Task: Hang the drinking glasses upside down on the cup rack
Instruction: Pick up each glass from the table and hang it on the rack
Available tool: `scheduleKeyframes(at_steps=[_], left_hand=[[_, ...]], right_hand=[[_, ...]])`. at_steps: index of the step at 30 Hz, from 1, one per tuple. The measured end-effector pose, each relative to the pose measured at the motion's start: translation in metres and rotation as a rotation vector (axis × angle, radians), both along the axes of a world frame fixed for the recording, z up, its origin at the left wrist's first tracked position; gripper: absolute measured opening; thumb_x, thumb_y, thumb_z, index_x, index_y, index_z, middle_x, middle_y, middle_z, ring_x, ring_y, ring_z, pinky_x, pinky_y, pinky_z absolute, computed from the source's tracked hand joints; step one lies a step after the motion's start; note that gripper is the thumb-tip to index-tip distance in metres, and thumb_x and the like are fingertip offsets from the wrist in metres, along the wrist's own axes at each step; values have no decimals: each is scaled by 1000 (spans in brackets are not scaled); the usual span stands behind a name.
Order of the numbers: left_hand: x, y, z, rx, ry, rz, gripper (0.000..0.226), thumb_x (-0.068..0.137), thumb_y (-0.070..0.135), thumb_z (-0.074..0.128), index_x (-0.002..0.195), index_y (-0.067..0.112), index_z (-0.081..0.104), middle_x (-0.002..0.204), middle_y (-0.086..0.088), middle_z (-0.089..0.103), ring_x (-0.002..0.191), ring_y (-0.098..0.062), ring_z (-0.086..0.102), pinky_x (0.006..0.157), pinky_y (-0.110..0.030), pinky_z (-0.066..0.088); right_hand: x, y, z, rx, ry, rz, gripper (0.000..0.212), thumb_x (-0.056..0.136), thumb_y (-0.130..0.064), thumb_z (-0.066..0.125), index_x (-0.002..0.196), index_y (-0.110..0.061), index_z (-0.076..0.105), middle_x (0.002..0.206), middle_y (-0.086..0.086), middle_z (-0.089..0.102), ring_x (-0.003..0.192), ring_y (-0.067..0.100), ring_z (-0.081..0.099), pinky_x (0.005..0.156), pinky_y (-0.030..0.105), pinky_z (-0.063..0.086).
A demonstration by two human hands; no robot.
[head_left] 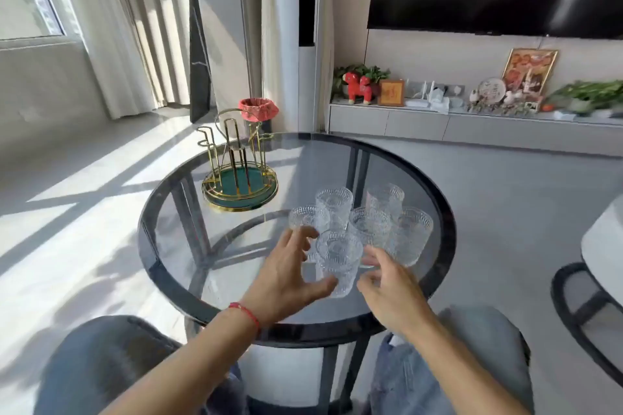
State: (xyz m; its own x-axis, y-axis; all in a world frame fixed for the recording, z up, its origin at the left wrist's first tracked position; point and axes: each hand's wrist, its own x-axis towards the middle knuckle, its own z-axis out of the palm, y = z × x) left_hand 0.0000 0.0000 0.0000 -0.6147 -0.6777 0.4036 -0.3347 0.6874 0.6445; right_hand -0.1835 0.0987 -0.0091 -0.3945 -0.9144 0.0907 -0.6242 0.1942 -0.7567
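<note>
Six drinking glasses [362,226] stand upright in a tight cluster on the right half of the round glass surface [448,239], all within easy reach of our seat. The cup rack [240,172] sits well apart from them at the far left edge, its gold prongs bare, so we judge no glass hung yet. Our left hand [290,274] spreads wide around the nearest glass [337,263], thumb touching its lower wall, fingers arched at its far side without a firm hold. Our right hand [387,286] comes in from the other side, fingers loosely curled, seemingly holding nothing. We appear to be bracketing this glass to lift it clear of its neighbours. Overlapping clear walls make edges hard to separate, and whether the right fingertips touch glass we cannot tell.
</note>
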Motion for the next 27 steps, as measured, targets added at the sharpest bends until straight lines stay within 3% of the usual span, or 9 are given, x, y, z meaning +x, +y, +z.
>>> scheduleKeyframes(at_steps=[4,8,12,15,18,20,23,25,27], left_hand=[[-22,13,-12,84,53,84,75,73,32,82,132,19,37,124,1,46,106,-18,53,86,-36,54],[-26,12,-16,-20,41,157,88,69,39,84,140,15,38,126,-1,53,110,-18,54,92,-28,44],[-4,9,5,25,44,141,84,63,48,85,135,27,48,110,8,60,84,-2,54,79,-24,47],[20,-12,34,13,109,59,74,61,50,85,127,34,55,102,12,63,84,-9,60,76,-24,51],[32,-49,60,181,289,-10,66,65,49,85,124,34,58,109,7,67,97,-15,66,78,-20,54],[32,-79,70,477,490,-80,63,69,35,83,126,23,58,117,-4,67,102,-21,68,75,-26,58],[23,-119,67,838,742,-157,51,80,14,70,126,7,51,118,-18,59,95,-32,62,69,-44,55],[15,-136,57,933,838,-181,59,81,15,66,134,1,45,128,-25,53,107,-38,59,88,-58,48],[10,-149,46,1038,924,-214,72,82,20,67,143,-3,36,143,-29,48,125,-43,54,103,-64,42]], right_hand=[[14,-4,-13,14,-136,24,62,101,-11,56,158,-21,34,152,-4,52,140,11,50,116,39,43],[24,4,-10,-75,-171,45,65,98,4,52,134,-49,44,131,-20,58,122,-6,58,101,22,52],[35,15,3,-161,-234,115,61,95,8,54,138,-35,59,128,-6,66,117,11,65,98,29,54],[37,5,31,-257,-292,178,50,95,-1,57,133,-33,66,124,-8,71,118,10,64,97,18,49],[42,-25,66,-236,-365,283,44,99,-16,59,136,-39,62,129,-25,68,124,-8,58,93,5,44],[44,-58,84,-196,-358,311,49,97,-32,59,146,-40,53,133,-33,60,118,-27,50,91,0,41],[45,-117,104,-101,-382,236,63,90,-48,54,151,-35,44,141,-19,55,129,-6,53,109,27,44],[45,-152,109,-31,-541,226,43,98,-41,55,140,-34,49,135,-11,56,129,16,57,110,48,49],[41,-180,108,-2,-574,231,43,100,-39,58,141,-26,50,128,-10,55,122,20,58,105,53,53]])
